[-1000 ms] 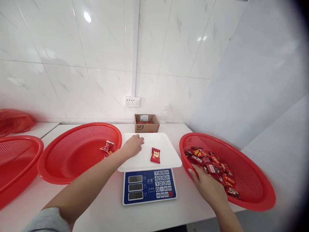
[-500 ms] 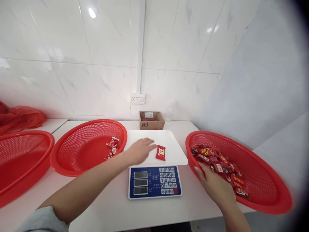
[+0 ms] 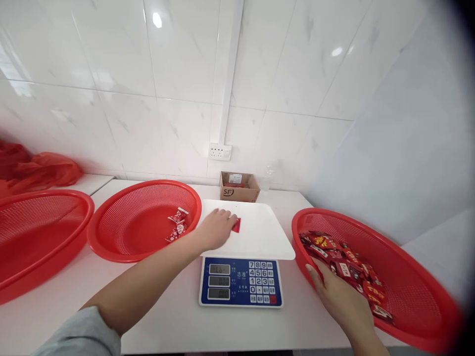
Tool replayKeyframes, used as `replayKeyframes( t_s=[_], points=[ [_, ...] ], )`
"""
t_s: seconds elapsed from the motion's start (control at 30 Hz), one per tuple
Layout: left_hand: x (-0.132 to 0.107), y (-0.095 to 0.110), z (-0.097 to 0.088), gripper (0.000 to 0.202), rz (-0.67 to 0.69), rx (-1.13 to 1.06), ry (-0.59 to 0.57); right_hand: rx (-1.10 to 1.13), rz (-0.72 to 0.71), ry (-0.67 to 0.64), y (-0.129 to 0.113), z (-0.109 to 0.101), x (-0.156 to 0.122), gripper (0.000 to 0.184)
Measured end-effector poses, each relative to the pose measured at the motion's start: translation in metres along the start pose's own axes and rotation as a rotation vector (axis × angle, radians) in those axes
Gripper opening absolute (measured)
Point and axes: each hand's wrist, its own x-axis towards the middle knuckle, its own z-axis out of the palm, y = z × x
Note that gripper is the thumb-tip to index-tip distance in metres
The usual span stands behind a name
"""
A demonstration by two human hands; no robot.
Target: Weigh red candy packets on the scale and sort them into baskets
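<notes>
My left hand [image 3: 218,228] is over the white pan [image 3: 260,237] of a digital scale, its fingers closed on a small red snack packet [image 3: 236,225]. Only one end of that packet shows past the fingers. The scale's blue panel [image 3: 241,282] with keys and small displays faces me. To the right, my right hand [image 3: 336,291] grips the near-left rim of a red plastic basket [image 3: 411,262], thumb outside and fingers inside, partly hidden. Many red wrapped packets [image 3: 345,269] lie in that basket, beside my fingers.
Left of the scale stands a red basket [image 3: 122,217] with a few red-and-white packets [image 3: 178,225]. Another red basket [image 3: 37,237] is farther left, red bags [image 3: 55,168] behind it. A small cardboard box [image 3: 239,188] sits behind the scale, against the tiled wall.
My left hand has closed over the packet that lay on the scale pan, covering most of it. My right hand keeps its place at the basket rim. The view has shifted slightly.
</notes>
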Motion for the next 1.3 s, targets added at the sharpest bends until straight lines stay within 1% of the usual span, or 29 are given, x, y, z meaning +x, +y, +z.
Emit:
replayKeyframes(
  t_s=[0.13, 0.2, 0.23, 0.3, 0.37, 0.43, 0.5, 0.57, 0.67, 0.77, 0.9, 1.03, 1.13, 1.23, 1.3],
  points=[
    [-0.044, -0.037, -0.018, 0.042, -0.318, 0.011, 0.069, -0.002, 0.017, -0.011, 0.001, 0.002, 0.001, 0.064],
    [-0.07, -0.047, -0.02, 0.046, -0.472, -0.041, 0.083, 0.011, 0.019, -0.011, 0.001, 0.003, 0.001, 0.064],
    [-0.083, -0.049, -0.019, 0.047, -0.52, -0.083, 0.061, 0.018, 0.016, -0.008, 0.002, 0.004, 0.001, 0.065],
    [-0.108, -0.047, -0.015, 0.049, -0.555, -0.166, -0.036, 0.027, 0.01, -0.005, 0.002, 0.005, 0.002, 0.066],
    [-0.127, -0.043, -0.009, 0.046, -0.575, -0.214, -0.127, 0.03, 0.014, -0.005, 0.003, 0.006, 0.003, 0.066],
    [-0.137, -0.041, -0.005, 0.044, -0.598, -0.22, -0.154, 0.035, 0.015, 0.002, 0.004, 0.007, 0.004, 0.065],
    [-0.137, -0.045, -0.001, 0.044, -0.616, -0.184, -0.127, 0.039, 0.012, 0.02, 0.006, 0.009, 0.005, 0.064],
    [-0.13, -0.056, 0.002, 0.043, -0.632, -0.122, -0.094, 0.041, 0.009, 0.047, 0.006, 0.009, 0.006, 0.065],
    [-0.111, -0.08, 0.008, 0.044, -0.701, -0.023, -0.091, 0.05, 0.005, 0.067, 0.003, 0.006, 0.004, 0.066],
    [-0.094, -0.107, 0.013, 0.046, -0.761, 0.037, -0.081, 0.052, 0.01, 0.04, 0.0, 0.002, 0.001, 0.065],
    [-0.081, -0.136, 0.014, 0.047, -0.81, 0.057, -0.065, 0.043, 0.021, 0.032, -0.002, 0.0, -0.001, 0.064],
    [-0.081, -0.16, 0.012, 0.046, -0.868, 0.08, -0.063, 0.04, 0.005, 0.045, 0.0, 0.002, 0.0, 0.063],
    [-0.085, -0.173, 0.01, 0.045, -0.912, 0.092, -0.066, 0.041, -0.002, 0.04, 0.002, 0.004, 0.001, 0.064],
    [-0.091, -0.179, 0.003, 0.044, -0.922, 0.087, -0.062, 0.044, -0.003, 0.042, 0.003, 0.005, 0.002, 0.064],
    [-0.099, -0.18, -0.005, 0.045, -0.912, 0.083, -0.049, 0.039, 0.002, 0.052, 0.004, 0.006, 0.003, 0.063]
  ],
)
